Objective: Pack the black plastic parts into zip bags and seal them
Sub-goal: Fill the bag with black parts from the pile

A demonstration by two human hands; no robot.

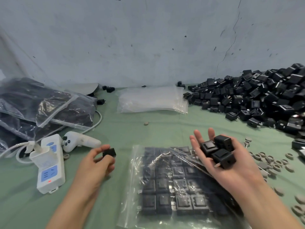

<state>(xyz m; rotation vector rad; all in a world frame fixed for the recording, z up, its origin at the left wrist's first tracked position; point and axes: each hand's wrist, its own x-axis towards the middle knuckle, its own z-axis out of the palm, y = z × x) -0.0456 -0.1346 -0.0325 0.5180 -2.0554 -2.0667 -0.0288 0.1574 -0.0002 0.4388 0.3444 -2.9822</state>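
Black part [109, 152] pinched by fingers [102, 149] of left hand [94, 165].

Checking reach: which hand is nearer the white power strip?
Left. The left hand, pinching a black part, is right of the power strip; the right hand hovers farther right, over the zip bag.

Two hands. In the right hand [231, 164], three black parts [217, 151]; in the fingers of the left hand [97, 162], one black part [109, 152]. One zip bag [173, 187] up front, packed at least four across, full tally lost under glare. One stack of empty bags [151, 101]. At least two filled bags [41, 104] at left. One heap of loose parts [257, 96], far beyond counting. Four or five strays [110, 89] by the wall. One power strip [49, 172], one charger [42, 156], one controller [79, 141]. Dozens of grey rings [270, 164].
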